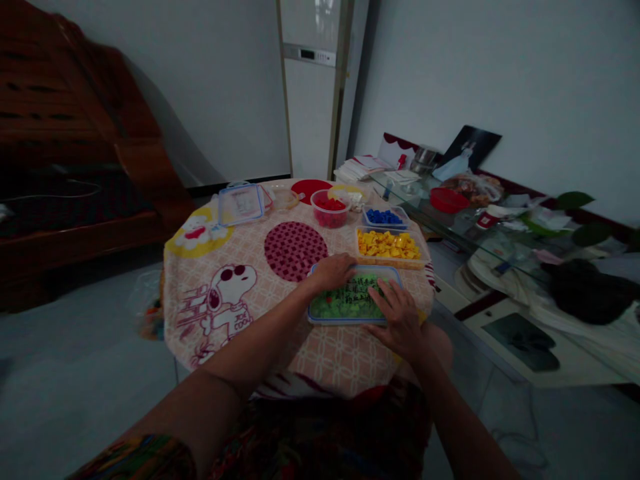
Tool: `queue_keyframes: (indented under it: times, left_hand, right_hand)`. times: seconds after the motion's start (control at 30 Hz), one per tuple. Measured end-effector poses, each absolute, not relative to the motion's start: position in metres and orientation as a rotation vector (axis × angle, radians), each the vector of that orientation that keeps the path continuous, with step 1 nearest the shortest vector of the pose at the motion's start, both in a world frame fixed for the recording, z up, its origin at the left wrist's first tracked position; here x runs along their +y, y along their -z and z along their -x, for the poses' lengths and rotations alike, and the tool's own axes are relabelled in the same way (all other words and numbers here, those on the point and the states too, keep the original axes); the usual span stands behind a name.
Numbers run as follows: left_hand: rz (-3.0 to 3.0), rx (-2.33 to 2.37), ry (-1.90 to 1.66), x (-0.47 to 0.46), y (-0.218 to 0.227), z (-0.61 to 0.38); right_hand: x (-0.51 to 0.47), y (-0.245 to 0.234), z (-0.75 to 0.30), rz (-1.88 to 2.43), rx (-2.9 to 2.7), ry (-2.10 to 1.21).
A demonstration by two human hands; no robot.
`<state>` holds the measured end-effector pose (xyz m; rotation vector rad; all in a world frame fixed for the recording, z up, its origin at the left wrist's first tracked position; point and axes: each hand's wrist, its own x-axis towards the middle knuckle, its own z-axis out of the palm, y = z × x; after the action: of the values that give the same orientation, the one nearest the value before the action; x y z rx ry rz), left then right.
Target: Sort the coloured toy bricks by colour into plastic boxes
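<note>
A clear plastic box (345,309) full of green pieces sits near the front right of the table. Its transparent lid (353,288) has a blue rim and dark writing. My left hand (334,272) lies across the lid's far left part, fingers stretched out along the far rim. Over the right side of the lid, my right hand (397,312) rests with spread fingers on top and its thumb by the near edge. Just beyond the green box stands an open box of yellow pieces (387,245). Behind that is a smaller box of blue pieces (384,217).
A round tub of red pieces (331,208) stands at the back middle. A clear blue-rimmed lid (242,205) lies at the back left of the cloth-covered round table (300,347). To the right runs a cluttered glass shelf (453,227); a wooden bench (135,167) stands left.
</note>
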<state>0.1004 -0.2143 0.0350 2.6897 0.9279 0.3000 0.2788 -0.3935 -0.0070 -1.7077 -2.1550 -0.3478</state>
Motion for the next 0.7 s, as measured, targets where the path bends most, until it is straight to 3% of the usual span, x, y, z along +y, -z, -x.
queue_keyframes:
  times: [0.43, 0.53, 0.7]
  left_hand:
    - [-2.658, 0.951, -0.291, -0.217, -0.037, -0.104]
    - [-2.549, 0.905, -0.446, -0.211, -0.034, -0.095]
    - [-2.089, 1.025, -1.005, -0.201, -0.021, -0.062]
  right_hand:
    - [-0.395, 0.004, -0.277, 1.712, -2.137, 0.312]
    - [-0.395, 0.002, -0.281, 1.688, -2.125, 0.231]
    - [-0.39, 0.002, -0.299, 1.547, -1.865, -0.058]
